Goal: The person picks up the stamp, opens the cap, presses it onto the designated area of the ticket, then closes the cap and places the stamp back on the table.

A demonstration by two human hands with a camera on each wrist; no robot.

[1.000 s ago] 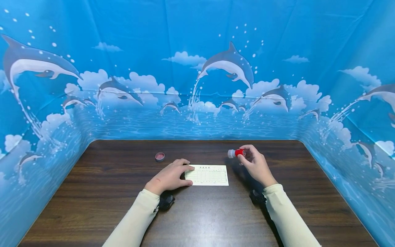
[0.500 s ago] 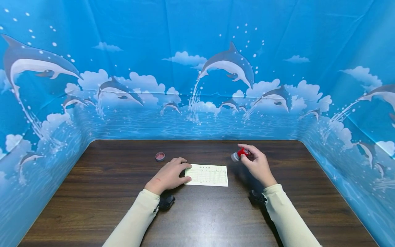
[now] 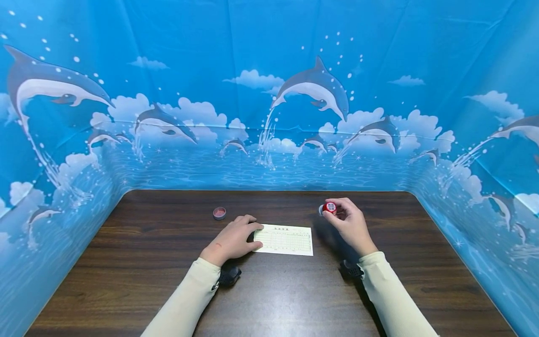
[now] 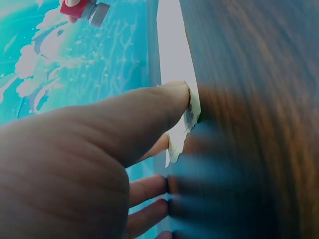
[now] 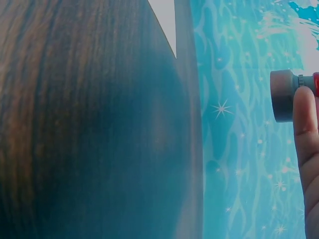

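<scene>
My left hand (image 3: 230, 239) lies at the left end of a pale printed slip of paper (image 3: 286, 240), its thumb and index fingertip resting on it. The left wrist view shows the thumb (image 4: 144, 109) on the paper's ragged, slightly lifted edge, with the other fingers reaching down to the table. Above the table, right of the slip, my right hand (image 3: 351, 227) pinches a red stamp (image 3: 330, 208) between thumb and fingers. A pale pattern on the stamp's round red end faces the head camera. Its grey end (image 5: 282, 96) shows beyond a fingertip in the right wrist view.
A small round cap (image 3: 219, 213), reddish inside, sits on the dark wooden table (image 3: 269, 290) beyond my left hand. Behind and around the table hangs a blue dolphin-print cloth (image 3: 269, 93). A black camera is strapped at each wrist.
My right hand has turned the stamp: its whitish end pointed left, and now its red end faces the head camera. The left hand and the slip have stayed nearly in place.
</scene>
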